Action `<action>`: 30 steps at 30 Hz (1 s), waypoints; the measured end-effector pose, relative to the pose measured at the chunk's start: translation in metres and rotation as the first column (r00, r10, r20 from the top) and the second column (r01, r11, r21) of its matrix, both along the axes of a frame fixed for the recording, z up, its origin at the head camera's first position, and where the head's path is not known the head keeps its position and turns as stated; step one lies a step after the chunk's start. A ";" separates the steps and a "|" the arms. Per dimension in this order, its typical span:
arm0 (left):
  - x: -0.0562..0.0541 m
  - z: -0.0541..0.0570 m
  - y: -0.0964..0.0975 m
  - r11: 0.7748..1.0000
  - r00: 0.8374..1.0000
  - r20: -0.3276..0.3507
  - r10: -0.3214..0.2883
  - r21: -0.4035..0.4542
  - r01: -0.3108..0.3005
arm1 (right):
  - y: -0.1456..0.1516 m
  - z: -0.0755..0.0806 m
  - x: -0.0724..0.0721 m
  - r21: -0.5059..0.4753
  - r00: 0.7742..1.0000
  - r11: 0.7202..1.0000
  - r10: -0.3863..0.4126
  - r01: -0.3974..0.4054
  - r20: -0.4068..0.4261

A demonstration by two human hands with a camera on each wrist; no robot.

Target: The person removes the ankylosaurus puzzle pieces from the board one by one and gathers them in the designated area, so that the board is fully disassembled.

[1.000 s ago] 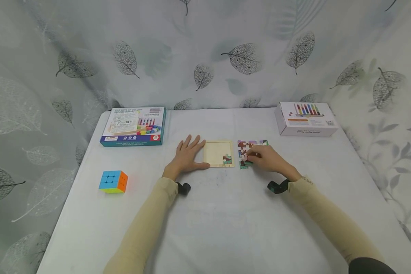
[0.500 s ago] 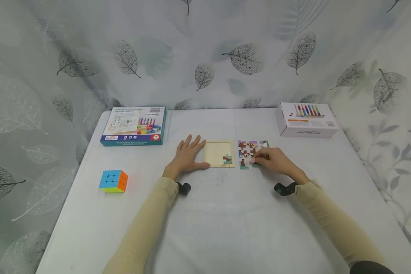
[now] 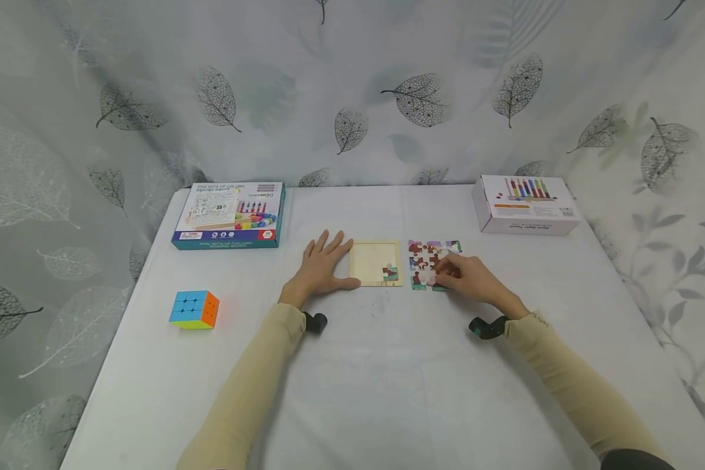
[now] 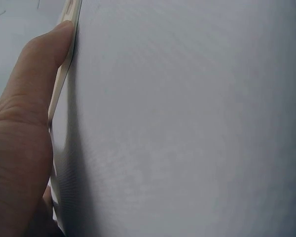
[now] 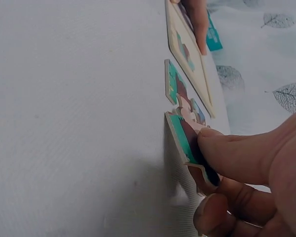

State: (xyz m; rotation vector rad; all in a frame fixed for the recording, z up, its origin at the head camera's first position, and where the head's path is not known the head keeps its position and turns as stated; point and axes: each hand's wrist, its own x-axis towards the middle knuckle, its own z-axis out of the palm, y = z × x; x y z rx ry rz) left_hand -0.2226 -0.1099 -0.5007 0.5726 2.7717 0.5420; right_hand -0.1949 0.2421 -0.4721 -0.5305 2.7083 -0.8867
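My left hand (image 3: 320, 267) lies with spread fingers on the table at the left side of a square wooden puzzle tray (image 3: 365, 264). Its thumb (image 4: 44, 54) touches the tray's edge in the left wrist view. Inside the tray, one green and brown jigsaw piece (image 3: 390, 272) lies in the lower right corner. Right of the tray sits a cluster of several loose jigsaw pieces (image 3: 418, 262). At its lower right, my right hand (image 3: 467, 277) pinches a green and dark brown jigsaw piece (image 5: 185, 138) between thumb and fingers, its near edge tilted up beside another green-edged piece (image 5: 171, 86).
A colourful cube puzzle (image 3: 194, 310) stands at the left. Behind it lies a flat boxed toy set (image 3: 229, 217). A white box (image 3: 527, 205) stands at the back right, and a leaf-patterned cloth (image 3: 352, 91) hangs behind the white table (image 3: 364, 378).
My right hand has shifted a little to the right across the loose pieces, uncovering more of those at the left of the cluster. My left hand and the tray stay in place.
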 end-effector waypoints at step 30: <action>0.002 0.004 0.000 1.000 1.000 0.004 -0.002 0.010 0.002 | -0.005 0.003 -0.003 0.146 0.994 0.983 -0.108 0.110 -0.026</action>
